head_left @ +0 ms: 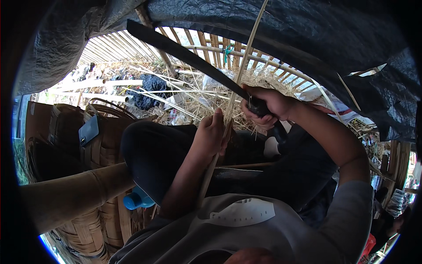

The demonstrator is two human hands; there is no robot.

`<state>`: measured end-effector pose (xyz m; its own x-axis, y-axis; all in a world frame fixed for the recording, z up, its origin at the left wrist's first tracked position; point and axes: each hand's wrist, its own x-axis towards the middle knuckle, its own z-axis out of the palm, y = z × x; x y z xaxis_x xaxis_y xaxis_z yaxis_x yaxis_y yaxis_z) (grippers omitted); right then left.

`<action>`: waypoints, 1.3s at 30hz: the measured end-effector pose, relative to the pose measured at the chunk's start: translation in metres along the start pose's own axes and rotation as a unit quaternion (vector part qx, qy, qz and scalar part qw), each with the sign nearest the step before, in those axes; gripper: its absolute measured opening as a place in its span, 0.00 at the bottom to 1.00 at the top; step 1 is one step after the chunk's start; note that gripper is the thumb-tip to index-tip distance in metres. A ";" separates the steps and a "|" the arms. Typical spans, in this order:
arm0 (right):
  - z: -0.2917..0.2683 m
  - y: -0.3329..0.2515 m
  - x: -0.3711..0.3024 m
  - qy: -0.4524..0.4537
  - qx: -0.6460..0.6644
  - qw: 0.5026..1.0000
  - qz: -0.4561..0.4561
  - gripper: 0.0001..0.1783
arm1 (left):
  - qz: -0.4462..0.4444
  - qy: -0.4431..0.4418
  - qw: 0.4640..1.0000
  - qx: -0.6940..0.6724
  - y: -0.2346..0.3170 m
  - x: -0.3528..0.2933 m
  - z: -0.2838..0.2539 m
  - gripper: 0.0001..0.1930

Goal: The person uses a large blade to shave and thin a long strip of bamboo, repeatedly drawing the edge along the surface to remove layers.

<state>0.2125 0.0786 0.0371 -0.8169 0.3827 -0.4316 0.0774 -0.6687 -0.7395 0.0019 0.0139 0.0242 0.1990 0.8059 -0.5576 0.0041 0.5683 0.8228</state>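
Above the person's bent legs [147, 143], the left hand [210, 135] is closing its fingers round a long pale bamboo strip [249, 46], which is slanting upward between both hands. The right hand [271, 107] is wrapping tightly round the black handle of a machete [184, 53], its dark blade crossing the strip. To the left, a woven bamboo basket [83, 229] is standing beneath a thick bamboo pole [70, 196]; its contents are staying too dark to tell. A phone [89, 130] is resting on the basketwork, and a blue bottle [140, 198] is lying by the pole. Beyond, dark netting [151, 94] is sitting among straw [257, 79], while a black tarp [303, 35] is hanging over the slatted fence [211, 44].
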 end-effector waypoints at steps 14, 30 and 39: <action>-0.016 -0.016 -0.017 0.369 0.000 0.929 -0.042 0.45 | 0.038 0.012 0.996 0.079 -0.007 0.001 0.004 0.31; 0.001 -0.016 -0.018 0.414 -0.174 0.894 0.005 0.38 | 0.031 0.032 0.988 0.150 -0.010 0.002 0.010 0.30; 0.015 -0.006 -0.013 0.393 -0.245 0.885 0.049 0.39 | 0.038 0.021 0.989 0.144 -0.012 0.003 0.013 0.30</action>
<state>0.2137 0.0678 0.0545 -0.1585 0.7921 -0.5895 0.5209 -0.4401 -0.7314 0.0149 0.0076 0.0144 0.1682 0.8547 -0.4911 0.2714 0.4388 0.8566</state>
